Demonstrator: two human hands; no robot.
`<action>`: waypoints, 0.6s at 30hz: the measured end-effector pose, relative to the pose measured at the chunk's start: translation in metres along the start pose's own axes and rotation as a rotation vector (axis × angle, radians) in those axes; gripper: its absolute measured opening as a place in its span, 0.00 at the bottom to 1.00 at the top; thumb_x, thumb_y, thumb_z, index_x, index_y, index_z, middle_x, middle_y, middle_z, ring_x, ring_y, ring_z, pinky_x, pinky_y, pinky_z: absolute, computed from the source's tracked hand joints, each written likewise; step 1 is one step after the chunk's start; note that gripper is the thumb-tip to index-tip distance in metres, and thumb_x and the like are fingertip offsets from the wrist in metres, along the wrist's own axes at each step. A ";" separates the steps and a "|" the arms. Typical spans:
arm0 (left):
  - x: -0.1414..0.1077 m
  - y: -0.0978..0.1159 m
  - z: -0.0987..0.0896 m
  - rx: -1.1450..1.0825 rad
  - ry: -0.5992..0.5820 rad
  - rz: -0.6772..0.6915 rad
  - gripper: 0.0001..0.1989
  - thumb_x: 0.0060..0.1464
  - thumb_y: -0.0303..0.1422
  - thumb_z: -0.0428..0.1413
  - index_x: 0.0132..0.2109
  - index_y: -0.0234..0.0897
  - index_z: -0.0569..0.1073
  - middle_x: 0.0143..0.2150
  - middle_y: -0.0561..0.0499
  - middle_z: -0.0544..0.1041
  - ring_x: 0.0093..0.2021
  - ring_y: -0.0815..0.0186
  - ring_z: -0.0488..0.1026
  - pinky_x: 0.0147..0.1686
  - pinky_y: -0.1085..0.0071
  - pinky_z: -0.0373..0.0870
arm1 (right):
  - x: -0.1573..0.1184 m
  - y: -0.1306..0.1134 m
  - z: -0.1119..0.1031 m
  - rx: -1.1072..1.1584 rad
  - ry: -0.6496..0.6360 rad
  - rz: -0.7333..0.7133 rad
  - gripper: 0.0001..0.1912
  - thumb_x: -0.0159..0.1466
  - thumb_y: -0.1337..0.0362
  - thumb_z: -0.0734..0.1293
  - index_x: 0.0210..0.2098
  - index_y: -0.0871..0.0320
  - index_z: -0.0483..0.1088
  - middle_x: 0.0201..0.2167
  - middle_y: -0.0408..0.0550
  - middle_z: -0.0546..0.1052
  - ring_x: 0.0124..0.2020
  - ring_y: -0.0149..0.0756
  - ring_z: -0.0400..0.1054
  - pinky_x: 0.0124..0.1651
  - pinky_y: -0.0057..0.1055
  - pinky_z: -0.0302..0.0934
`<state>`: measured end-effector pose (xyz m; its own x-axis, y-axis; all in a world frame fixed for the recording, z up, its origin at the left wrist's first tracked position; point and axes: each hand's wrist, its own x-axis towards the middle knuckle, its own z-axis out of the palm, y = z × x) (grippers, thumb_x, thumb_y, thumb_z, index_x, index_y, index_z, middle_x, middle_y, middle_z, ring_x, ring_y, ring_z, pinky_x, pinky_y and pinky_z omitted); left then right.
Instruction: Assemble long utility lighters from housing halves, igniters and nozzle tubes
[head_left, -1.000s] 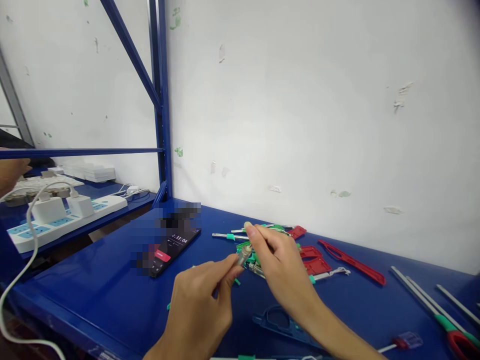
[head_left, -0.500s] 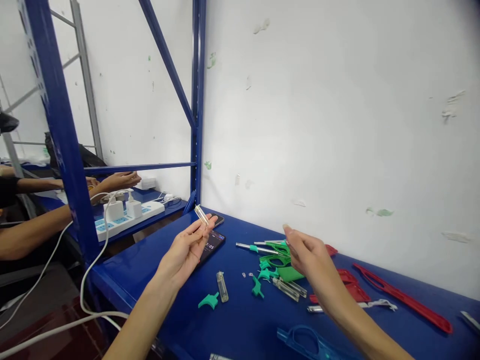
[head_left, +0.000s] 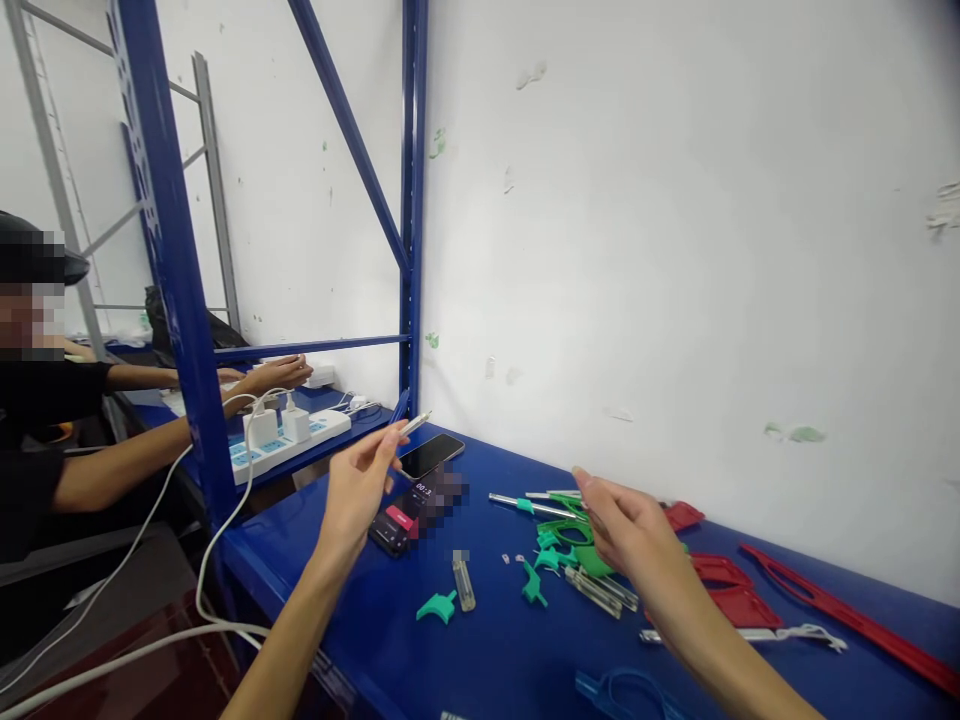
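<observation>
My left hand (head_left: 358, 482) is closed, thumb and fingertips pinching a slim transparent lighter fuel tank (head_left: 415, 424), which is tilted up to the right above two phones. Over the right part of the blue table is my right hand (head_left: 626, 518), its thumb and fingers pressed together. Whatever is between those fingertips, if anything, is too small to make out. Under it lie more transparent lighter tanks (head_left: 594, 592), green handle shells (head_left: 574, 530) and red handle shells (head_left: 739, 590). A single lighter tank (head_left: 463, 583) rests beside a green trigger (head_left: 436, 607) nearer me.
A black phone (head_left: 433, 456) and a second phone (head_left: 401, 525) lie at the table's left. Metal tubes (head_left: 536, 507), a long red shell (head_left: 847, 610) and a blue shell (head_left: 626, 695) are around. Beyond the blue post (head_left: 176, 260), a co-worker's arms (head_left: 142, 455) reach near a power strip (head_left: 300, 440).
The view has swung left, so the scene sits further right. My left hand has turned, bringing the lighter tank from pointing up-left to up-right. My right hand keeps its pinch.
</observation>
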<state>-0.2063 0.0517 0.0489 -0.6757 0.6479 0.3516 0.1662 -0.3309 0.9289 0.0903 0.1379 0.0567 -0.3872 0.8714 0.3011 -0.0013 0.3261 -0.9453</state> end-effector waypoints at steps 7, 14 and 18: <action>0.060 0.038 -0.041 0.369 0.203 0.269 0.20 0.70 0.40 0.62 0.64 0.38 0.74 0.63 0.42 0.76 0.57 0.53 0.78 0.55 0.50 0.80 | -0.002 -0.012 0.000 -0.020 -0.003 0.001 0.34 0.67 0.31 0.66 0.26 0.49 0.48 0.20 0.32 0.46 0.23 0.29 0.37 0.26 0.34 0.33; 0.138 0.067 -0.031 0.395 0.119 0.362 0.20 0.70 0.40 0.62 0.63 0.37 0.75 0.61 0.42 0.77 0.55 0.54 0.79 0.53 0.51 0.81 | -0.012 -0.028 0.003 -0.062 -0.013 -0.051 0.34 0.69 0.34 0.65 0.25 0.50 0.48 0.22 0.34 0.46 0.25 0.31 0.39 0.29 0.35 0.35; 0.155 0.051 -0.027 0.380 0.050 0.343 0.20 0.71 0.41 0.62 0.63 0.37 0.74 0.61 0.42 0.77 0.55 0.54 0.79 0.53 0.51 0.81 | -0.012 -0.028 0.003 -0.076 -0.022 -0.078 0.34 0.70 0.33 0.64 0.26 0.50 0.46 0.22 0.35 0.45 0.25 0.31 0.37 0.29 0.34 0.35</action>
<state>-0.3226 0.1167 0.1475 -0.5682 0.5091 0.6466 0.6277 -0.2400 0.7405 0.0926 0.1171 0.0789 -0.4085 0.8344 0.3700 0.0371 0.4202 -0.9067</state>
